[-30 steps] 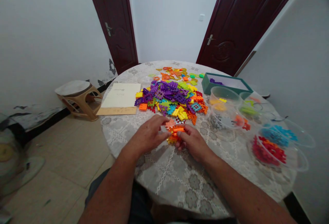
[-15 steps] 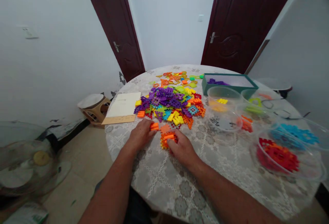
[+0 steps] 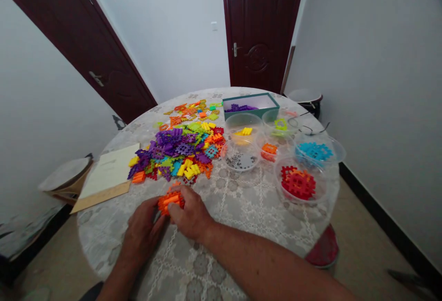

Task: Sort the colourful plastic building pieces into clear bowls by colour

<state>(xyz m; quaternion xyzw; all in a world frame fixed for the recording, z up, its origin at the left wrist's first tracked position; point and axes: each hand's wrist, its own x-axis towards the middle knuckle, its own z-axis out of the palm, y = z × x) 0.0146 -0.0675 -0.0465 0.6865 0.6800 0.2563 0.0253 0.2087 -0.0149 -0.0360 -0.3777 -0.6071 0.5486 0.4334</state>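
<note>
Between my two hands sits an orange stack of plastic building pieces point(image 3: 170, 201), with a ribbed bright-orange piece on top. My right hand point(image 3: 194, 213) is closed on it from the right, thumb over the top. From the left, my left hand point(image 3: 144, 227) has its fingers bent against the stack's edge. A loose orange piece point(image 3: 174, 185) shows partly behind the right fingers. Just beyond lies a big heap of mixed interlocking pieces point(image 3: 179, 147), purple, yellow, blue, green and red.
At the right stand several clear tubs with pieces sorted by colour, such as a tub of red pieces point(image 3: 299, 185) and a tub of blue pieces point(image 3: 315, 151). Behind them is a green box point(image 3: 251, 113). A notepad point(image 3: 110, 165) and ruler point(image 3: 100, 197) lie left on the lace-covered table.
My view has swung to the right. My left hand, earlier at a separate orange piece, has come over to the stack in my right hand.
</note>
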